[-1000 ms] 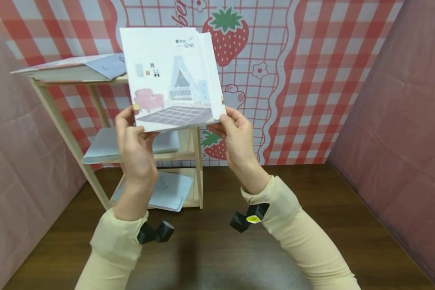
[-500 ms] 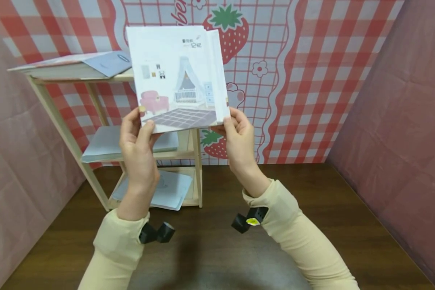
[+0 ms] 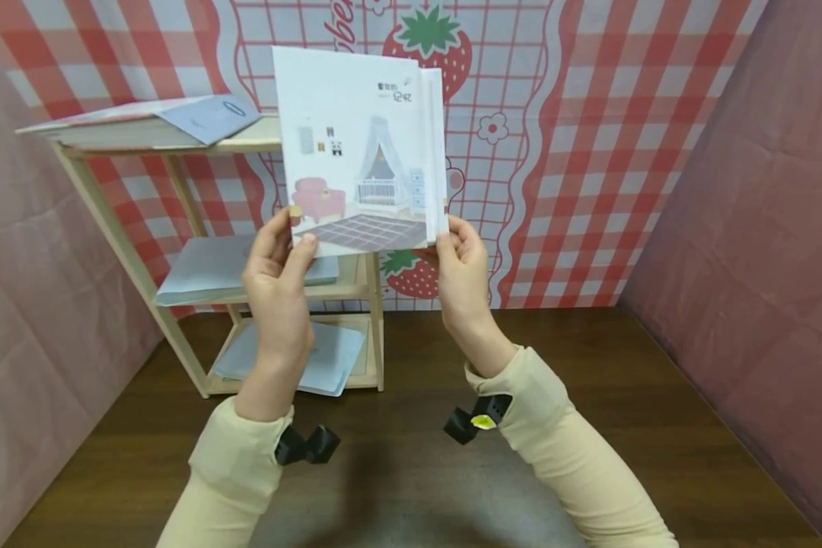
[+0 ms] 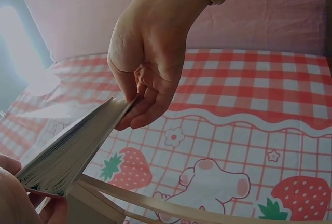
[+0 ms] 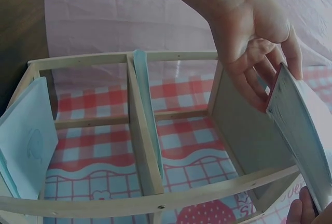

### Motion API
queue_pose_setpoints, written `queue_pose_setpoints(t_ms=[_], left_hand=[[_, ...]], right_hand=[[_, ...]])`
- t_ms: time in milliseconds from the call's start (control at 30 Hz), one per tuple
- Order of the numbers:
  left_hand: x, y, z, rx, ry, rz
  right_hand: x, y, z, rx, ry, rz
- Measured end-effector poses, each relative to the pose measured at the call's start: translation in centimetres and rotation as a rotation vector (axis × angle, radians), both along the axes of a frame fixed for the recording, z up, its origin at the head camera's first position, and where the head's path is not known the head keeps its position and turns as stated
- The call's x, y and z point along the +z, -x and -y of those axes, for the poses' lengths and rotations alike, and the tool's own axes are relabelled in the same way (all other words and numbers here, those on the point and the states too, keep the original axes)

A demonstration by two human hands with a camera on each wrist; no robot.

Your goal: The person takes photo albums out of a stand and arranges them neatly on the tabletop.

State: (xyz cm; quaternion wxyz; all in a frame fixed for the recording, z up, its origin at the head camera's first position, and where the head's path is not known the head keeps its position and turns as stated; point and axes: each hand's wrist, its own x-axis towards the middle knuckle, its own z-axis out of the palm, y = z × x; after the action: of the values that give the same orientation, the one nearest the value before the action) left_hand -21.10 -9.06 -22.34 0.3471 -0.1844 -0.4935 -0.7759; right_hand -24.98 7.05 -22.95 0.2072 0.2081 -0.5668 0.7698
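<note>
Head view, book [image 3: 359, 156] partly hiding shelf [image 3: 352, 283], strawberry backdrop [image 3: 596, 152]

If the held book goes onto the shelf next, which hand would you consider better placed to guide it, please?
Probably the left hand: it grips the book in front of the wooden shelf, while the right hand grips the opposite side, right of the shelf.
</note>
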Motion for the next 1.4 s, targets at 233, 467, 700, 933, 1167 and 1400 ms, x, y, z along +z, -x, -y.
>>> queue_pose_setpoints(t_ms=[233, 467, 700, 933, 1167, 1400], left_hand=[[-0.4, -0.1, -0.5, 0.006, 0.039, 0.020], [-0.6, -0.2, -1.0, -0.016, 0.092, 0.027], [-0.7, -0.1, -1.4, -0.025, 0.116, 0.035], [-1.1, -0.1, -1.9, -0.033, 0.119, 0.025], [-1.5, -0.1, -2.4, -0.042, 0.154, 0.036], [-2.0, 0.0, -2.8, -0.072, 0.170, 0.077]], right_hand=[[-0.6, 0.0, -0.5, -0.006, -0.008, 0.024], [-1.3, 0.4, -1.1, -0.017, -0.001, 0.040], [-1.8, 0.6, -1.4, -0.017, 0.013, 0.036], [-2.4, 1.0, -1.7, -0.037, 0.022, 0.060], [-3.1, 1.1, -2.3, -0.046, 0.042, 0.088], [-3.7, 0.8, -2.9, -0.055, 0.021, 0.120]])
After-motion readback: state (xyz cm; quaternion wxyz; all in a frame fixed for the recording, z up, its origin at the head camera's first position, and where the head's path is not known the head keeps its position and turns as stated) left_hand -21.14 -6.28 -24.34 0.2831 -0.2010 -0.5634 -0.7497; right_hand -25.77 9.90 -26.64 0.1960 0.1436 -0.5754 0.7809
